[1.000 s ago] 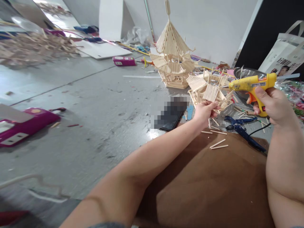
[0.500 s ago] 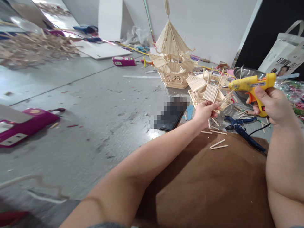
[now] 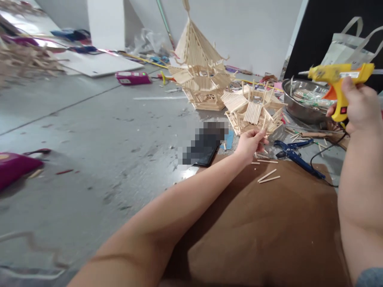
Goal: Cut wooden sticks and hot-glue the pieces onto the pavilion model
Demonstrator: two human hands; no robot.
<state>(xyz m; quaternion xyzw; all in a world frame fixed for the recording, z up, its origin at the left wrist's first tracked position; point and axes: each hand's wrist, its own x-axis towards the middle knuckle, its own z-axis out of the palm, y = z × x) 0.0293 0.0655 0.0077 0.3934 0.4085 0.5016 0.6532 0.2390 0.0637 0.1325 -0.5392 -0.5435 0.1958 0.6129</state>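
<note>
My right hand (image 3: 363, 105) is wrapped round the grip of a yellow hot glue gun (image 3: 341, 75), raised at the right with its nozzle pointing left. My left hand (image 3: 250, 145) is closed in a pinch at the front of a small, partly built stick model (image 3: 253, 112). A short wooden stick (image 3: 264, 122) rises upright from its fingertips. Slatted roof panels and upright sticks show on that model. Behind it to the left stands a taller stick pavilion (image 3: 205, 85) with a pointed roof.
Blue cutting pliers (image 3: 295, 155) and loose sticks (image 3: 269, 179) lie near a brown board (image 3: 263, 227). A metal bowl (image 3: 295, 105) holds sticks at the right. A dark phone (image 3: 208, 153) lies left of my hand. Purple power strips (image 3: 133, 78) sit on the grey floor.
My right hand has drawn the glue gun up and right, away from the small model. My left fingers are now below the slatted panel with a stick upright in them. The view has shifted right.
</note>
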